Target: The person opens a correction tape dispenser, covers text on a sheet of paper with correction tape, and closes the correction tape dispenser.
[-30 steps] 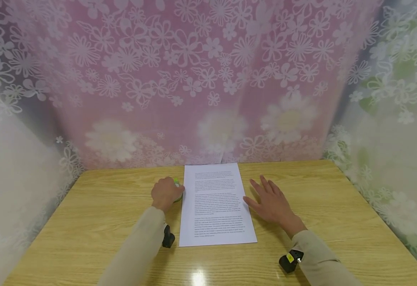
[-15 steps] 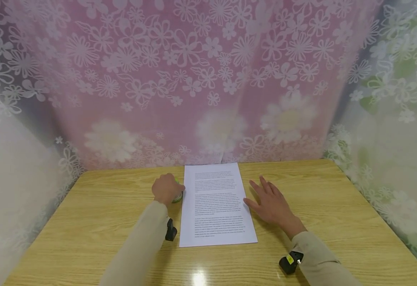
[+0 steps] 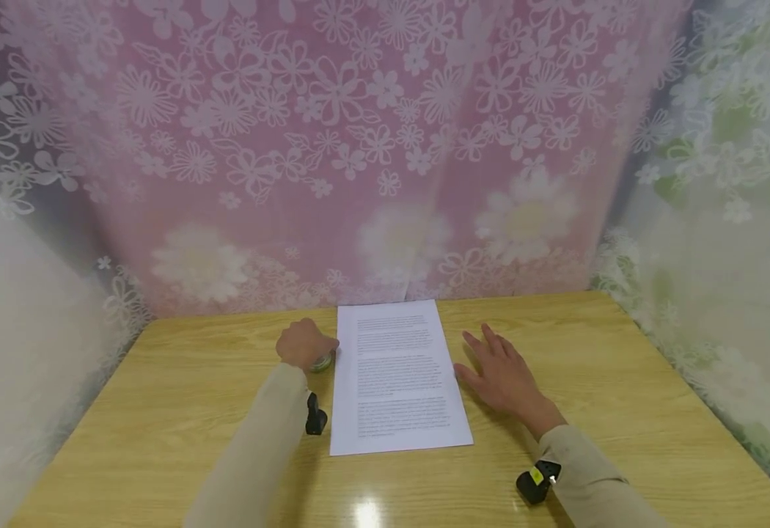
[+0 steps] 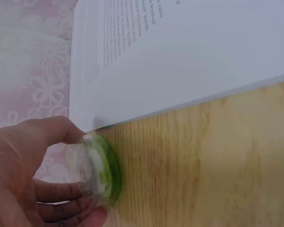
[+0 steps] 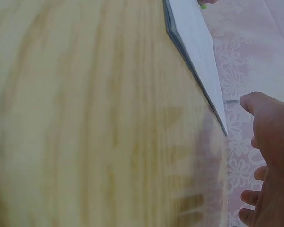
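Observation:
My left hand (image 3: 303, 345) grips a small round container (image 4: 100, 170), clear on one side and green on the other, at the left edge of the paper. In the left wrist view, thumb and fingers curl around its clear part; the green side faces the wood. Whether it touches the table I cannot tell. A stack of printed white paper (image 3: 401, 378) lies between both hands. My right hand (image 3: 505, 378) is spread just right of the stack, holding nothing. In the right wrist view, its thumb and fingertips (image 5: 248, 196) show apart from the paper.
The wooden table (image 3: 596, 411) extends around the paper on all sides but the back. Floral curtains (image 3: 358, 183) close off the back and both sides. Each wrist carries a small black camera (image 3: 315, 416).
My left hand has shifted slightly, and its grip on the container has tilted, so the green edge above the thumb no longer shows. My right hand stays nearly still.

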The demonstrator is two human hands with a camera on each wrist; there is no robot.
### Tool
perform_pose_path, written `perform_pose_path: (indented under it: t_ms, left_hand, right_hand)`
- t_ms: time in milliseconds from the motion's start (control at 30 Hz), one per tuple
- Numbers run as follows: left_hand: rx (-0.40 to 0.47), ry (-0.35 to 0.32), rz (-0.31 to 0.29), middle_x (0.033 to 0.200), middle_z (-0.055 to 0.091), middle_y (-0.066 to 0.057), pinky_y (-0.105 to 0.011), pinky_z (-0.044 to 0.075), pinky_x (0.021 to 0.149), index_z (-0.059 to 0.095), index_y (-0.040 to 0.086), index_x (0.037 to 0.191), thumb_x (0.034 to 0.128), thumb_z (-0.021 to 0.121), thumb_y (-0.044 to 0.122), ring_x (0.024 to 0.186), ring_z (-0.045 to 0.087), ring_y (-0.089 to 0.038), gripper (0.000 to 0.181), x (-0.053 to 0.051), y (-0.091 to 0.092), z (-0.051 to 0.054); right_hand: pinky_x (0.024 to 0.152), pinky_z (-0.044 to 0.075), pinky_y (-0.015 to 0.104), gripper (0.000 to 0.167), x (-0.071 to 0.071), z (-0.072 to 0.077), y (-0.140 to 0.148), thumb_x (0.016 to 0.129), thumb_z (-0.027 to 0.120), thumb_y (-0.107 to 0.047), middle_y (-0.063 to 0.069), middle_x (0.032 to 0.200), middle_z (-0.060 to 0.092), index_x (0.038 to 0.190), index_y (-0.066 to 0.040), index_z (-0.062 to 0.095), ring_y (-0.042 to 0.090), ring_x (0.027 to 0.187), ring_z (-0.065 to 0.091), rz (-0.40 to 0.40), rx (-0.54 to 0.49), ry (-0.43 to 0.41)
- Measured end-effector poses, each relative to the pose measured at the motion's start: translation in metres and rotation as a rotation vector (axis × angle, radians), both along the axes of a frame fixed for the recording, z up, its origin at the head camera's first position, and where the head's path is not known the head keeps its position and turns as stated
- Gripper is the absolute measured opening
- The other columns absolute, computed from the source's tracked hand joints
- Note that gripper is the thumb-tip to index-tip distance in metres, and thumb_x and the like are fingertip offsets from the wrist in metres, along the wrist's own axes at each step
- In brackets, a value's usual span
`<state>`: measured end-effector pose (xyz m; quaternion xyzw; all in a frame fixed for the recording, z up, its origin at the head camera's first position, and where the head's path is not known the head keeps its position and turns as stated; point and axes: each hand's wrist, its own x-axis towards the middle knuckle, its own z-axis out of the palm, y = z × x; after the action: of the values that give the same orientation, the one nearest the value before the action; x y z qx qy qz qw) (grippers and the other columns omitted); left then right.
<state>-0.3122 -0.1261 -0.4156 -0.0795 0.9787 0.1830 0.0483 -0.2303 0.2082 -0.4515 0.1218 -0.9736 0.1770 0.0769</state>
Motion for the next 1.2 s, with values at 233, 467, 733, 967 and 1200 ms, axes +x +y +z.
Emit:
perform_pose_path:
  t_ms: [233,467,733,967,1200]
  left_hand:
    - [0.2,0.031,0.03,0.048,0.033,0.004,-0.028,0.026,0.039,0.046,0.014,0.055,0.0848,0.067,0.045,0.043,0.03,-0.013,0.048,0.002,-0.019,0.011]
    - [0.486,0.116,0.017,0.056,0.052,0.0,-0.03,0.039,0.048,0.063,0.009,0.066,0.0838,0.068,0.045,0.05,0.046,-0.017,0.04,0.003,-0.018,0.029]
    - [0.979,0.087,0.081,0.104,0.064,-0.017,-0.039,0.052,0.086,0.063,-0.002,0.117,0.084,0.074,0.032,0.092,0.065,-0.026,0.049,0.007,-0.01,0.039]
    - [1.339,0.013,0.178,0.096,0.068,-0.015,-0.036,0.052,0.086,0.059,-0.003,0.12,0.087,0.071,0.021,0.083,0.068,-0.02,0.042,0.015,0.0,0.047]
    - [1.604,-0.06,0.239,0.1,0.062,-0.016,-0.036,0.051,0.088,0.055,-0.004,0.124,0.0861,0.069,0.011,0.086,0.068,-0.024,0.043,0.025,0.013,0.042]
  right_hand:
    - [0.103,0.025,0.063,0.063,-0.003,0.003,-0.003,0.099,0.047,-0.044,0.026,0.153,0.019,0.148,-0.006,0.035,0.049,0.133,0.024,-0.016,-0.054,-0.025]
    - [0.103,0.026,0.063,0.062,-0.006,0.005,-0.006,0.101,0.041,-0.046,0.027,0.15,0.024,0.144,-0.001,0.038,0.049,0.133,0.024,-0.04,-0.238,-0.039]
    - [0.106,0.024,0.059,0.057,-0.009,0.009,-0.016,0.102,0.042,-0.04,0.027,0.148,0.029,0.139,0.003,0.044,0.044,0.134,0.026,-0.024,-0.34,-0.019]
    - [0.108,0.022,0.056,0.058,-0.008,0.014,-0.029,0.101,0.042,-0.045,0.021,0.15,0.029,0.139,-0.001,0.044,0.039,0.137,0.025,-0.037,-0.359,-0.055]
    - [0.103,0.034,0.052,0.051,-0.007,0.017,-0.041,0.101,0.048,-0.035,0.021,0.145,0.037,0.137,0.0,0.047,0.039,0.129,0.039,0.007,-0.517,-0.051]
